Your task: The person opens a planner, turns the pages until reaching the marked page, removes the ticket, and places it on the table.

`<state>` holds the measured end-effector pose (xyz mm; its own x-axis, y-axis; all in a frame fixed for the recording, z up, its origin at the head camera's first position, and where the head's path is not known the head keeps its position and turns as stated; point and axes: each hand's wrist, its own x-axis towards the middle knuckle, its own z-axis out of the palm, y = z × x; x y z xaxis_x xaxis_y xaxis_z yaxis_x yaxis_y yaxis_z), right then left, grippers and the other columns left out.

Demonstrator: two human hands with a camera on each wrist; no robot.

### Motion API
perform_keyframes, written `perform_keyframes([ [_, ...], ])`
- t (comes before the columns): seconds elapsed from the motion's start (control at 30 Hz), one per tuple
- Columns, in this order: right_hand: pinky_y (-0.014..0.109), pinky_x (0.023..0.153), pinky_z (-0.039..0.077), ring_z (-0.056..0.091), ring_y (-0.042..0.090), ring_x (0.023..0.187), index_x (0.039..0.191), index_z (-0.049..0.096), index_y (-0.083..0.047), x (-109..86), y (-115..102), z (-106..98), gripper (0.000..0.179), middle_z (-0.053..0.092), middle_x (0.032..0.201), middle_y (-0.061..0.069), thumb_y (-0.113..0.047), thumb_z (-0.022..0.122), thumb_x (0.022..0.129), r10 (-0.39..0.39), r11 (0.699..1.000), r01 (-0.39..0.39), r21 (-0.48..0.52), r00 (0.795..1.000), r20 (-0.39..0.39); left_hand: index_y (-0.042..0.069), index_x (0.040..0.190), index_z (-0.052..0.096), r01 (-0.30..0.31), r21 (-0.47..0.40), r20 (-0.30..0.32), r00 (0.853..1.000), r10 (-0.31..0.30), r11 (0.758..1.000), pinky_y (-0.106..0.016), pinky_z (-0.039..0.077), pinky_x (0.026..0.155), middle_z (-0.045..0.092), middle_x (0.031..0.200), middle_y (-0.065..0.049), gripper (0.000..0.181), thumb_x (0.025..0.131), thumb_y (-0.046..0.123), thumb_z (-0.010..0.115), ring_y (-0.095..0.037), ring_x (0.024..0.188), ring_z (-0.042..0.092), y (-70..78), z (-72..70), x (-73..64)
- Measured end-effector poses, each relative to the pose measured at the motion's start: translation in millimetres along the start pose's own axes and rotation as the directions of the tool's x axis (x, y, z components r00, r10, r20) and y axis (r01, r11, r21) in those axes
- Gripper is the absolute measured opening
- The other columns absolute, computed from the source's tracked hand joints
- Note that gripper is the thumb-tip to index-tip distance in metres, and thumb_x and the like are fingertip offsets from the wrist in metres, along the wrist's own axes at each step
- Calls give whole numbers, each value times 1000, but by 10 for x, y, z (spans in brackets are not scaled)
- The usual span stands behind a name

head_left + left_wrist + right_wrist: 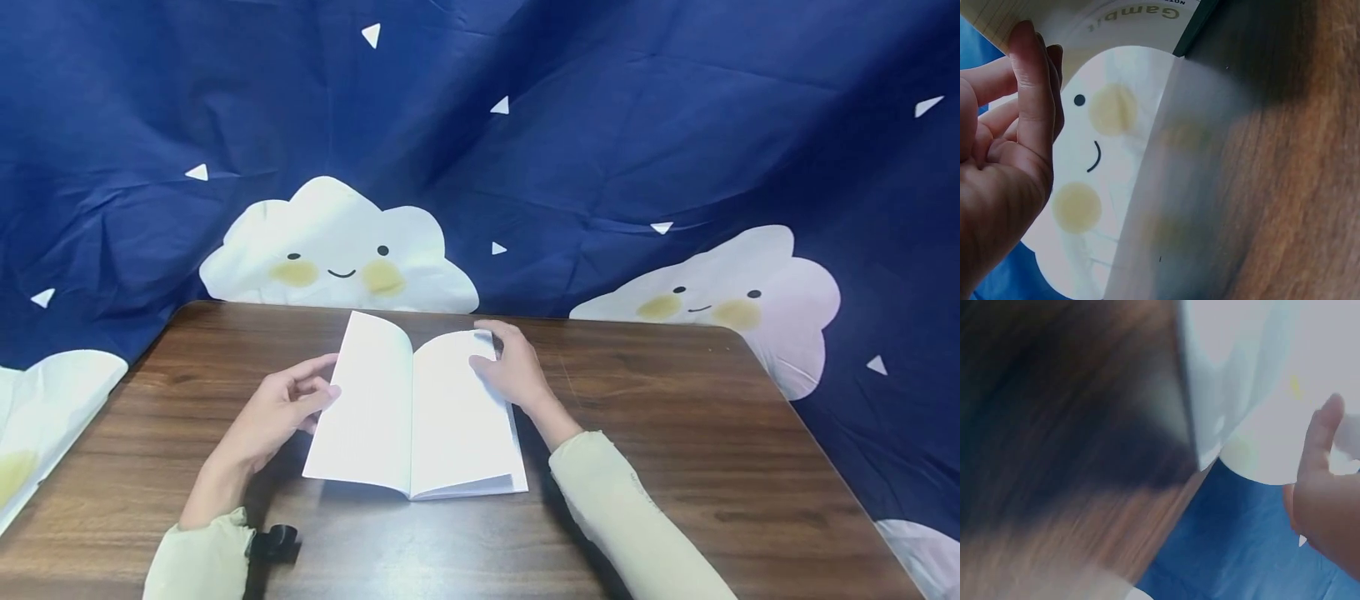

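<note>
An open notebook (457,417) with blank white pages is held just over the table, between my two hands. My left hand (273,412) pinches its left edge, the thumb at the page side and the other fingers behind. In the left wrist view, the cover (1147,15) shows printed lettering near the left fingertips (1024,47). At the upper right corner of the notebook, my right hand (513,367) holds the page edge between thumb and fingers. The right wrist view is blurred; there a right finger (1319,437) extends beside the white pages (1235,362).
Beneath everything lies a brown wood-grain table (675,467). A dark blue cloth (570,167) with smiling white clouds (337,242) hangs behind its far edge. A small black object (279,540) sits at the left sleeve's cuff.
</note>
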<state>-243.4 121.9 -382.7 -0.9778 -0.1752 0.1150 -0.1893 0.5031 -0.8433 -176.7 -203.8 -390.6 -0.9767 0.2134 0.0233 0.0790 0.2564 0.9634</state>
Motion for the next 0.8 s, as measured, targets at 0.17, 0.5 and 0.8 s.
perform_keyframes([
  [0.17, 54, 107, 43, 46, 40, 135, 161, 19, -15, -24, -91, -21, 82, 43, 151, 17, -13, 68, 95, 152, 919, -181, 351, 982, 110, -1, 151, 43, 11, -18, 3, 1000, -11, 1000, -36, 58, 62, 64, 89, -13, 58, 99, 10, 66, -19, 78, 61, -2, -3, -16],
  [0.5, 36, 83, 55, 60, 19, 94, 143, 46, -9, -75, -212, 120, 46, 59, 106, 6, -20, 61, 101, 107, 814, -231, 533, 961, 253, -1, 150, 44, 3, -16, -2, 1000, -3, 1000, -36, 58, 62, 65, 89, -12, 58, 98, 9, 67, -18, 78, 62, -12, -14, -20],
  [0.8, 45, 88, 56, 66, 24, 100, 153, 32, -15, -90, -348, 267, 62, 64, 125, 17, -18, 64, 99, 31, 821, -181, 542, 961, 275, 0, 150, 44, 11, -27, 4, 1000, -10, 1000, -37, 58, 63, 66, 90, -14, 58, 99, 11, 67, -20, 78, 64, 13, -19, -7],
])
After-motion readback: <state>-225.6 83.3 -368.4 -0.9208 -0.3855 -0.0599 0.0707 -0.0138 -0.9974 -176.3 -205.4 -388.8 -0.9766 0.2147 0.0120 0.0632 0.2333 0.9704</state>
